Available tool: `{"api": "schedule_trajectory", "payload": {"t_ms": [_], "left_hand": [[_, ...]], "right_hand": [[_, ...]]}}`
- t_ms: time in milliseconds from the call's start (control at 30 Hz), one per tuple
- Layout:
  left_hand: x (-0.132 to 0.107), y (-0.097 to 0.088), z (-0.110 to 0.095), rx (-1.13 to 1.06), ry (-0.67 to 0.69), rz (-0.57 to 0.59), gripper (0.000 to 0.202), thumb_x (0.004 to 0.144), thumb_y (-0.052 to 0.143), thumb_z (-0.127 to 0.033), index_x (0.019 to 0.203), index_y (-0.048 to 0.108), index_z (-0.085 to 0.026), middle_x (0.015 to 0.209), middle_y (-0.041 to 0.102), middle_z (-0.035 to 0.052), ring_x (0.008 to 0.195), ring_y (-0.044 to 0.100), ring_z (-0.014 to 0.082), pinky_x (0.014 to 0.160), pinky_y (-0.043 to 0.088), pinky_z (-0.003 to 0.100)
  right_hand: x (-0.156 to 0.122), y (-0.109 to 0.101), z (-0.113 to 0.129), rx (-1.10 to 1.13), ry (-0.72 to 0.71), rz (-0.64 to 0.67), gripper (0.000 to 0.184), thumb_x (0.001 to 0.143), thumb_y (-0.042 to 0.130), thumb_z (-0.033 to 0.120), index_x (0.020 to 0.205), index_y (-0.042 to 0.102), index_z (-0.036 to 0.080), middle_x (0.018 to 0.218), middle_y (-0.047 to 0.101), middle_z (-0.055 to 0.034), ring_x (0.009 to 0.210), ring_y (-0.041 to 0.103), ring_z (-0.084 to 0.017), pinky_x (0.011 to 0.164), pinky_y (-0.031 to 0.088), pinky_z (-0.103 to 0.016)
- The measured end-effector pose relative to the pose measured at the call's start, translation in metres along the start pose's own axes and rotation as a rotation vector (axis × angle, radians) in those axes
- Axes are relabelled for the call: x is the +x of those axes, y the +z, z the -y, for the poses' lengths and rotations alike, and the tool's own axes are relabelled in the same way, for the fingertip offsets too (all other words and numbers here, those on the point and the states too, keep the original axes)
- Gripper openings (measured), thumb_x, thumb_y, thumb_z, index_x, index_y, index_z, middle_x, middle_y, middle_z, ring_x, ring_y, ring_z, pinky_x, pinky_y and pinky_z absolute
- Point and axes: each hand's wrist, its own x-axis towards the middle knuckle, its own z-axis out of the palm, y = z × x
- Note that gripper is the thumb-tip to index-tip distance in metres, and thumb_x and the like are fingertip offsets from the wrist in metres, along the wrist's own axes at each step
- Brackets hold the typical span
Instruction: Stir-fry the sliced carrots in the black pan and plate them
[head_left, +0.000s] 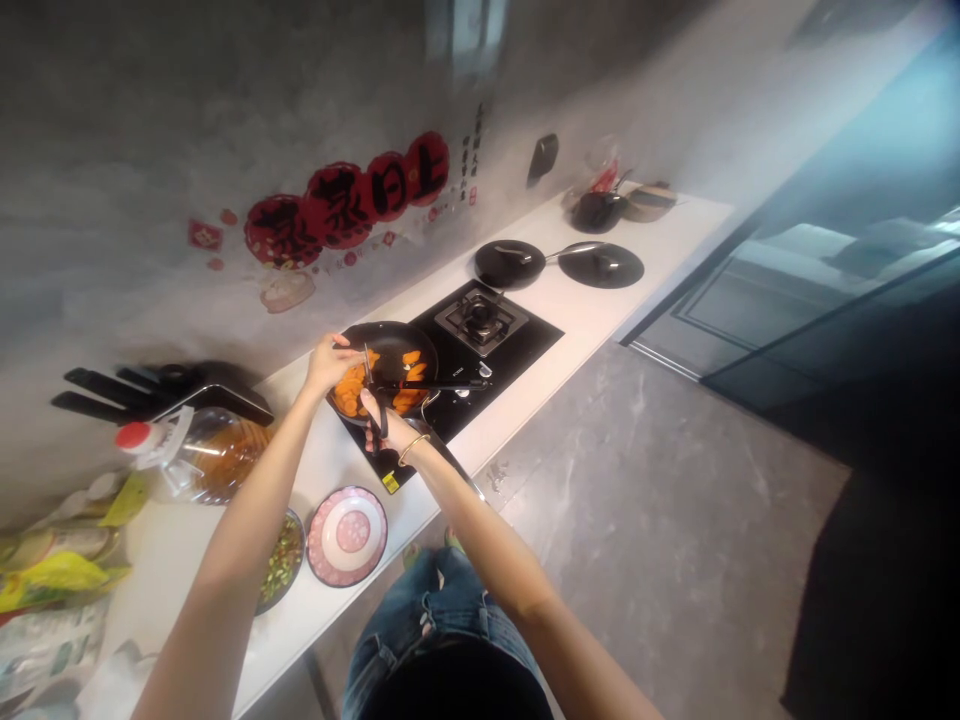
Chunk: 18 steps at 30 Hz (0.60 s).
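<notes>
A black frying pan (401, 345) with orange slices (411, 395) in it sits on the near burner of a black gas hob (450, 320). Over the pan, my right hand (390, 432) grips dark-handled scissors (368, 368), blades pointing away from me. My left hand (334, 362) is closed in a pinch beside the blades, above the pan's left side. What its fingers hold is too small to make out; an orange slice lies close to the fingertips. A long black utensil handle (457, 385) stretches across the pan's right rim.
A pink-and-white plate (315, 540) and a bowl of chopped greens (283, 560) stand on the white counter nearby. An oil bottle (214, 455) and knife block (225, 385) are at left. Beyond the free burner (482, 315) lie a dark pan (510, 262) and a lid (601, 265).
</notes>
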Motion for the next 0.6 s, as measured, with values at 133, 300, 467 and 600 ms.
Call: {"api": "schedule_trajectory", "payload": {"t_ms": [133,300,467,600], "left_hand": [[0.003,0.006,0.001,0.033,0.006,-0.013,0.048,0.053,0.080,-0.026,0.085,0.044,-0.021,0.071,0.069,0.0000,0.064,0.068,0.0167,0.067,0.053,0.029],[0.004,0.012,0.001,0.037,0.011,0.006,0.050,0.051,0.081,-0.023,0.083,0.043,-0.022,0.069,0.069,-0.0008,0.065,0.068,0.0173,0.068,0.053,0.029],[0.002,0.009,-0.005,0.025,0.020,0.009,0.047,0.054,0.078,-0.020,0.086,0.044,-0.022,0.070,0.069,-0.0017,0.063,0.068,0.0159,0.068,0.053,0.029],[0.000,0.002,-0.010,-0.109,0.029,-0.020,0.045,0.057,0.075,-0.019,0.090,0.043,-0.022,0.072,0.071,-0.0013,0.065,0.069,0.0152,0.072,0.054,0.031]], "right_hand": [[-0.004,0.000,0.000,-0.075,-0.027,-0.065,0.055,0.082,0.049,0.072,0.069,0.048,0.018,0.049,0.048,0.0026,0.042,0.050,-0.010,0.040,0.041,-0.020],[-0.003,-0.005,-0.001,-0.128,-0.083,-0.127,0.054,0.082,0.052,0.069,0.062,0.046,0.019,0.046,0.046,0.0029,0.039,0.049,-0.009,0.038,0.037,-0.020],[-0.005,-0.009,0.005,-0.031,-0.044,-0.125,0.051,0.083,0.055,0.065,0.064,0.044,0.019,0.046,0.045,0.0048,0.038,0.046,-0.008,0.039,0.037,-0.019],[-0.011,-0.009,0.009,0.037,0.022,-0.005,0.052,0.085,0.049,0.068,0.067,0.046,0.019,0.049,0.049,0.0036,0.043,0.051,-0.010,0.044,0.044,-0.021]]}}
